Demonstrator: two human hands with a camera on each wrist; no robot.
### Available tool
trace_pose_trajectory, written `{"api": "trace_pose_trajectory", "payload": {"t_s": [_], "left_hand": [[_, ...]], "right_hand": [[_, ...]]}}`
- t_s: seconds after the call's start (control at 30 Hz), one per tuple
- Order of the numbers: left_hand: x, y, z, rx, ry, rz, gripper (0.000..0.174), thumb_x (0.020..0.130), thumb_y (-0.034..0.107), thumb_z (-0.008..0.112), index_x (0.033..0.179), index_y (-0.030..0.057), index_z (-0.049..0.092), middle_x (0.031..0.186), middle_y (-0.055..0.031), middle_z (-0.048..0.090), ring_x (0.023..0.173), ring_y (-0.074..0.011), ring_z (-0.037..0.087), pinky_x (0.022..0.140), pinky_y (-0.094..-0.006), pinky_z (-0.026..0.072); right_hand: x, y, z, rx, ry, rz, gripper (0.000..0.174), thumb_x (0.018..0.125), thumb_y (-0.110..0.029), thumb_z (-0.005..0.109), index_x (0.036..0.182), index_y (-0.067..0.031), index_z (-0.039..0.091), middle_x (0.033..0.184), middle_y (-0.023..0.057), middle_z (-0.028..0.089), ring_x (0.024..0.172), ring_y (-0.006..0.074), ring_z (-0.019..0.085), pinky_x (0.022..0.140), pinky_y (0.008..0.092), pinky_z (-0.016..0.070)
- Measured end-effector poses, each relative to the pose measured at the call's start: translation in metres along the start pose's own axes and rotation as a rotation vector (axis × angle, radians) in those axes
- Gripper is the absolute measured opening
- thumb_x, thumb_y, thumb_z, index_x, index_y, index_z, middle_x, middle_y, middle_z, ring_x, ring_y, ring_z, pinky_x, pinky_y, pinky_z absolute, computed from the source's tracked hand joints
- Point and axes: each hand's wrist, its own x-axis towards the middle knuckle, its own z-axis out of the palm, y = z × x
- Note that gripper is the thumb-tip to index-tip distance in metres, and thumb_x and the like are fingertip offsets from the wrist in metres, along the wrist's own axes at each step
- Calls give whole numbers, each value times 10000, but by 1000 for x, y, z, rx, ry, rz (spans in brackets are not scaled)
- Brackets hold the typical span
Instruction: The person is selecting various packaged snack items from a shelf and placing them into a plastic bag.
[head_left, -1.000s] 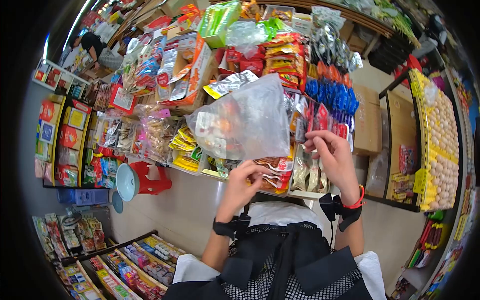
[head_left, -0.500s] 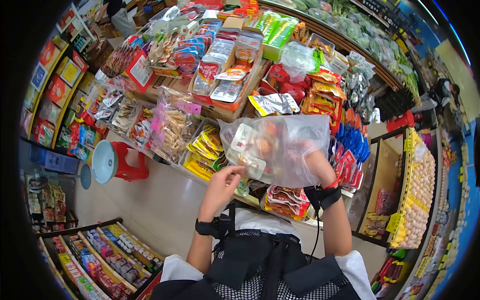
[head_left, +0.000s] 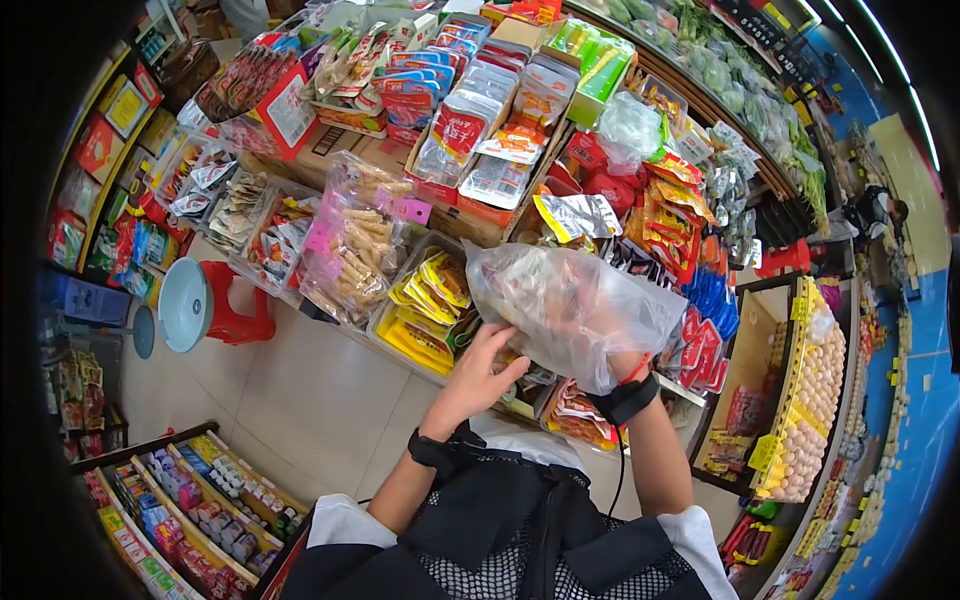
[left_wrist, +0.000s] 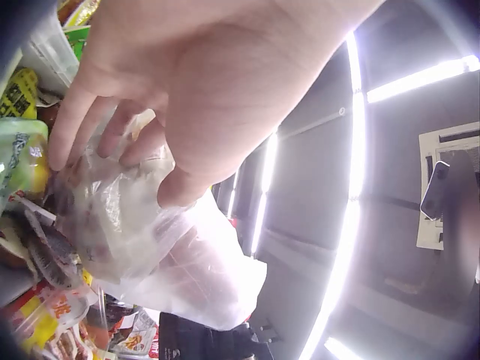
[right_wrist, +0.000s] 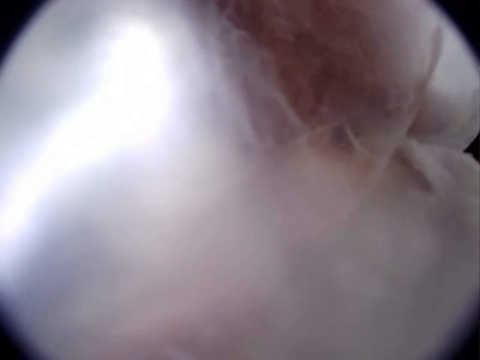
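Note:
A cloudy clear plastic bag (head_left: 530, 290) with packs inside is held up over the snack display. The right hand (head_left: 598, 325) is inside the bag up to the wrist, seen only dimly through the plastic; its fingers cannot be made out. At the bag's lower left edge is the left hand (head_left: 482, 377), fingers bent towards the plastic. In the left wrist view the left hand (left_wrist: 202, 82) has spread, curved fingers over the crumpled bag (left_wrist: 127, 225), touching it. Blurred plastic (right_wrist: 315, 225) fills the right wrist view.
Yellow packs (head_left: 430, 310) fill a bin left of the bag, beside a bag of beige sticks (head_left: 360, 245). Boxed snacks (head_left: 460, 130) stand behind. Egg trays (head_left: 810, 400) are at the right. A red stool (head_left: 240, 305) with a blue basin (head_left: 186, 304) stands at the left.
The right hand has gone from outside the bag into it. The left hand has moved up to the bag's lower left edge. The head view has turned, and the bag is more crumpled.

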Motion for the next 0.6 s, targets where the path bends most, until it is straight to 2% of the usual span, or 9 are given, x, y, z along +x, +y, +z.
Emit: {"api": "trace_pose_trajectory", "payload": {"t_s": [0.07, 0.17, 0.3, 0.4, 0.5, 0.6], "left_hand": [[4, -4, -3, -7, -5, 8, 466, 937, 181, 642, 1329, -36, 513, 1306, -148, 470, 1169, -272, 573, 901, -361, 552], [9, 0, -4, 29, -15, 47, 380, 941, 173, 618, 1267, -17, 574, 1243, -142, 501, 1121, -274, 591, 876, -362, 558], [17, -8, -3, 177, 42, 101, 284, 931, 139, 601, 1173, -5, 636, 1144, -151, 545, 1057, -320, 610, 855, -384, 556], [19, -10, -6, 246, 13, 130, 270, 925, 119, 595, 1159, -7, 644, 1117, -159, 564, 1046, -320, 614, 862, -371, 548], [19, -12, -11, 292, -61, 131, 286, 910, 102, 602, 1171, -9, 634, 1139, -161, 578, 1043, -316, 614, 858, -354, 543], [16, -2, -14, 125, 5, 72, 300, 898, 99, 614, 1174, -17, 624, 1178, -161, 582, 1044, -311, 614, 853, -348, 537]], "right_hand": [[2, 0, 6, -43, 22, -35, 793, 814, -304, 769, 1451, -42, 375, 1310, 183, 558, 1167, 334, 574, 991, 395, 463], [-8, -4, 5, -45, 3, -18, 797, 819, -307, 762, 1456, -40, 365, 1320, 186, 550, 1175, 335, 569, 996, 396, 460], [-16, -7, 1, -53, -17, 6, 801, 825, -311, 752, 1464, -38, 352, 1334, 190, 539, 1186, 337, 561, 1002, 397, 457], [-15, -9, 5, -56, -16, 20, 805, 830, -314, 745, 1469, -37, 342, 1344, 193, 531, 1194, 338, 555, 1006, 398, 454], [-7, -13, 11, -61, 10, 26, 808, 835, -317, 738, 1475, -35, 332, 1354, 196, 523, 1203, 339, 549, 1011, 399, 451], [-6, -23, 18, -100, 81, 14, 800, 845, -312, 723, 1480, -36, 323, 1356, 199, 519, 1198, 339, 550, 1007, 395, 452]]}}
